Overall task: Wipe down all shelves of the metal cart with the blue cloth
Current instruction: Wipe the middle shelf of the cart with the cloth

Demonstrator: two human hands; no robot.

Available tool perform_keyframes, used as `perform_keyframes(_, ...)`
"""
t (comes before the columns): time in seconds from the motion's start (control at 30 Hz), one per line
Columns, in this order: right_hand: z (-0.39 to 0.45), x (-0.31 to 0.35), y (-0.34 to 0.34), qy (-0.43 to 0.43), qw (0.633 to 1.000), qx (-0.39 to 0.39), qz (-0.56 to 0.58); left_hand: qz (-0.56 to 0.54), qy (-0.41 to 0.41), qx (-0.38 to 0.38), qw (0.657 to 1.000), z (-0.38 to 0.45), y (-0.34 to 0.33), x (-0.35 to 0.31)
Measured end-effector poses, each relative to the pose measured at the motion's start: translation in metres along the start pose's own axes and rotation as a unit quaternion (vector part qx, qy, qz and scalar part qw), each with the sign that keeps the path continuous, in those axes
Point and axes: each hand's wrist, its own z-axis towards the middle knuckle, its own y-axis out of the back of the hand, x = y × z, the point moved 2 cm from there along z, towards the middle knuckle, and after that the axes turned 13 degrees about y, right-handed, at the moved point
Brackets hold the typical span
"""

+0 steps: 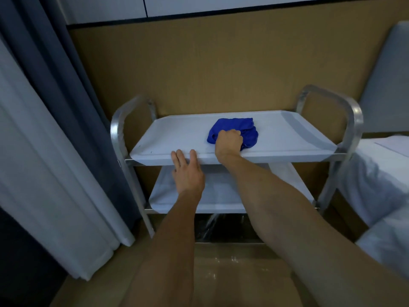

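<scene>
My left hand [188, 171] lies flat with straight fingers on the near lip of the metal cart's [352, 120] top shelf [177, 138], and just right of it my right hand [229, 141] bunches the blue cloth [232, 127] mid-shelf (unwiped span, I think, lies leftward).

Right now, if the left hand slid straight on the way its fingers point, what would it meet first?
Probably nothing on the shelf. The left hand rests on the top shelf's front edge, fingers pointing toward the back rim. The blue cloth, gripped by the right hand, lies off to its right.
</scene>
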Motion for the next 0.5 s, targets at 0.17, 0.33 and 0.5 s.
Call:
perform_keyframes(0.17, -0.049, -0.009, -0.009, 0.060, 0.993, -0.086, 0.053, -0.108, 0.007, -0.058, 0.992, -0.005, 0.021, 0.001)
perform_keyframes(0.33, -0.102, -0.010, -0.028, 0.117, 0.976, -0.170, 0.073, -0.498, 0.324, 0.099, 0.798, -0.035, 0.015, 0.020)
perform_keyframes(0.5, -0.167, 0.003, -0.045, 0.101, 0.952, -0.235, 0.166, -0.617, 0.228, 0.399, 0.638, -0.055, 0.004, 0.004)
